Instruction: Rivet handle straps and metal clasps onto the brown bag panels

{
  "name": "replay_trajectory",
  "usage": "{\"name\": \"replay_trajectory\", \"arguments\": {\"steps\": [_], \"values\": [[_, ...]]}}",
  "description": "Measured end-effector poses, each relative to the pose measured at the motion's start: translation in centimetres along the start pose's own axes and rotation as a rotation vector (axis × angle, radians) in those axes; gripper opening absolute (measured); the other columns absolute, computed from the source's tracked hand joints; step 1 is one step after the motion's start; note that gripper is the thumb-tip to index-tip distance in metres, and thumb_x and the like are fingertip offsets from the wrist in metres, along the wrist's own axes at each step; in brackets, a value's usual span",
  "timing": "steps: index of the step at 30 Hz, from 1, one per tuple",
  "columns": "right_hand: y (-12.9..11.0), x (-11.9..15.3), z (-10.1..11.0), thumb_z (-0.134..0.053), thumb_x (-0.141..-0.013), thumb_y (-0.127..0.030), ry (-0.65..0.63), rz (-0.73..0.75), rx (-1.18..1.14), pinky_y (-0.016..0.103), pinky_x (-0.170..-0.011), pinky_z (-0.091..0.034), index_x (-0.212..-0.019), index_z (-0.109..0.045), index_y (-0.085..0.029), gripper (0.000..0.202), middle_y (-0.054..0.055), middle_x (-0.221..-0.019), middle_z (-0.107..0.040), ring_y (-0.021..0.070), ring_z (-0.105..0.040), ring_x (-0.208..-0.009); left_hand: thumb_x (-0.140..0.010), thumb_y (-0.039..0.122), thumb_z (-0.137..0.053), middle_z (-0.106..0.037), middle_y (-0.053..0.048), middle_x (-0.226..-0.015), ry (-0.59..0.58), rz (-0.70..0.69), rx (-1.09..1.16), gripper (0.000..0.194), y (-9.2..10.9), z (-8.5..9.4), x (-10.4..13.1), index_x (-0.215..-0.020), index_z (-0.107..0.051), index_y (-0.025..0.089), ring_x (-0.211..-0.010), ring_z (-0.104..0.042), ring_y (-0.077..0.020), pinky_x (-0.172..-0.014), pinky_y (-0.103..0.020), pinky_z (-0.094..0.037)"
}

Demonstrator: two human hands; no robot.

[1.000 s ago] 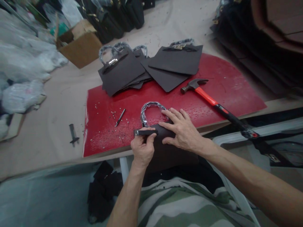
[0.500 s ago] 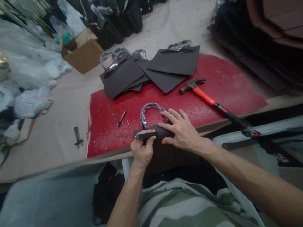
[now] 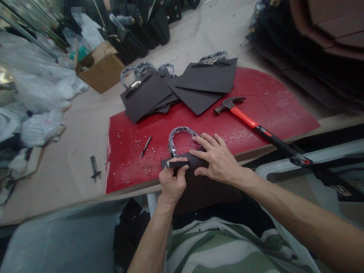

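A dark bag panel [image 3: 196, 162] lies at the front edge of the red mat, with a plastic-wrapped bag handle [image 3: 171, 142] arching up from it. My left hand [image 3: 173, 184] is closed around a short dark bar [image 3: 178, 164] with a paler end, held crosswise over the panel just below the handle's left foot. What the bar is, I cannot make out. On the panel's right side rests my right hand [image 3: 217, 157], fingers spread and the fingertips beside the handle's right leg. Part of the panel is hidden under both hands.
A claw hammer [image 3: 246, 117] lies right of my hands, its handle past the table edge. A thin metal punch [image 3: 146, 146] and small pale bits lie left on the red mat [image 3: 119, 129]. Stacked handled panels [image 3: 153, 94] sit behind; a cardboard box [image 3: 102, 74] stands back left.
The view has shifted slightly, moving the table's contents a little in the picture. Both hands keep nearly the same places on the panel; the bar is still in my left hand.
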State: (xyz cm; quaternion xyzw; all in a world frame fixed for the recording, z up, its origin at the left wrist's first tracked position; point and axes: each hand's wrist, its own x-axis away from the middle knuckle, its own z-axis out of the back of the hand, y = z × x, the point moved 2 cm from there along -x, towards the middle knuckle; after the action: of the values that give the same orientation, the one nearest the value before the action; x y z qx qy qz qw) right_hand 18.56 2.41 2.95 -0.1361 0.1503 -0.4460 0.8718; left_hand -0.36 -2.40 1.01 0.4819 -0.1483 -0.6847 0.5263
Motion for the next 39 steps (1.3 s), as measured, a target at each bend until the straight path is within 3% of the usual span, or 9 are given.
{"name": "replay_trajectory", "arguments": {"steps": [6, 14, 22, 26, 28, 32, 34, 36, 39], "values": [[0.0, -0.1, 0.1, -0.083, -0.071, -0.054, -0.001, -0.004, -0.003, 0.064, -0.118, -0.023, -0.133, -0.065, -0.027, 0.069, 0.01, -0.159, -0.041, 0.0402, -0.034, -0.144, -0.093, 0.019, -0.063, -0.074, -0.005, -0.096, -0.017, 0.07, 0.004, 0.009, 0.0, -0.1, 0.0, -0.101, -0.066, 0.018, -0.09, -0.072, -0.0164, -0.086, -0.03, -0.059], [0.0, 0.0, 0.0, -0.082, -0.072, -0.055, -0.004, 0.0, -0.004, 0.064, -0.118, -0.023, -0.133, -0.065, -0.027, 0.069, 0.01, -0.159, -0.04, 0.0408, -0.034, -0.144, -0.092, 0.016, -0.062, -0.074, -0.004, -0.092, 0.018, -0.056, -0.078, 0.009, 0.3, -0.5, -0.1, -0.1, -0.064, 0.018, -0.088, -0.072, -0.0162, -0.083, -0.028, -0.059], [0.1, 0.1, -0.2, -0.082, -0.073, -0.052, 0.021, 0.017, -0.014, 0.066, -0.116, -0.024, -0.132, -0.065, -0.025, 0.067, 0.012, -0.158, -0.041, 0.0424, -0.034, -0.143, -0.093, 0.018, -0.059, -0.074, -0.006, -0.093, -0.007, -0.082, -0.111, 0.009, 0.5, -0.7, -0.4, -0.101, -0.063, 0.018, -0.088, -0.073, -0.0175, -0.083, -0.029, -0.06], [0.3, 0.4, 0.1, -0.078, -0.079, -0.044, 0.075, 0.089, -0.089, 0.064, -0.115, -0.027, -0.136, -0.061, -0.024, 0.063, 0.014, -0.161, -0.035, 0.0401, -0.033, -0.145, -0.092, 0.016, -0.059, -0.074, -0.006, -0.094, -0.015, -0.091, -0.086, 0.01, 0.4, -0.8, -0.4, -0.101, -0.063, 0.018, -0.089, -0.073, -0.0175, -0.085, -0.03, -0.06], [1.0, 0.9, 1.0, -0.072, -0.084, -0.038, 0.174, 0.093, -0.14, 0.058, -0.114, -0.032, -0.138, -0.058, -0.021, 0.058, 0.017, -0.16, -0.034, 0.0353, -0.034, -0.145, -0.091, 0.015, -0.059, -0.074, -0.006, -0.093, -0.015, -0.083, -0.068, 0.011, 0.4, -0.8, -0.5, -0.101, -0.063, 0.018, -0.089, -0.073, -0.0174, -0.085, -0.029, -0.059], [4.9, 3.1, 4.7, -0.06, -0.091, -0.034, 0.416, -0.173, -0.004, 0.053, -0.104, -0.043, -0.13, -0.062, -0.016, 0.043, 0.02, -0.14, -0.053, 0.0352, -0.051, -0.129, -0.09, 0.014, -0.059, -0.074, -0.005, -0.092, -0.018, -0.068, -0.028, 0.011, 0.6, -0.7, -0.8, -0.099, -0.063, 0.018, -0.087, -0.073, -0.0175, -0.084, -0.029, -0.059], [7.5, 4.4, 6.6, -0.059, -0.09, -0.035, 0.362, -0.372, 0.157, 0.053, -0.093, -0.046, -0.126, -0.063, -0.013, 0.043, 0.023, -0.131, -0.057, 0.0396, -0.055, -0.117, -0.089, 0.014, -0.059, -0.074, -0.005, -0.092, -0.02, -0.067, -0.015, 0.011, 0.5, -0.7, -0.8, -0.098, -0.063, 0.019, -0.086, -0.074, -0.0174, -0.083, -0.029, -0.059], [9.7, 5.3, 7.9, -0.06, -0.088, -0.039, 0.216, -0.511, 0.27, 0.049, -0.079, -0.045, -0.117, -0.066, -0.011, 0.041, 0.026, -0.117, -0.061, 0.0408, -0.057, -0.103, -0.089, 0.015, -0.059, -0.075, -0.005, -0.093, -0.027, -0.059, -0.008, 0.011, 0.4, -0.8, -0.8, -0.099, -0.063, 0.019, -0.086, -0.074, -0.0174, -0.082, -0.028, -0.059], [11.6, 5.4, 8.9, -0.061, -0.085, -0.035, 0.105, -0.577, 0.178, 0.038, -0.063, -0.038, -0.089, -0.065, -0.016, 0.02, 0.016, -0.085, -0.061, 0.0273, -0.056, -0.075, -0.089, 0.016, -0.059, -0.075, -0.005, -0.093, -0.041, -0.038, 0.006, 0.011, 0.2, -1.0, -0.7, -0.099, -0.063, 0.019, -0.085, -0.074, -0.0173, -0.079, -0.027, -0.059]]}}
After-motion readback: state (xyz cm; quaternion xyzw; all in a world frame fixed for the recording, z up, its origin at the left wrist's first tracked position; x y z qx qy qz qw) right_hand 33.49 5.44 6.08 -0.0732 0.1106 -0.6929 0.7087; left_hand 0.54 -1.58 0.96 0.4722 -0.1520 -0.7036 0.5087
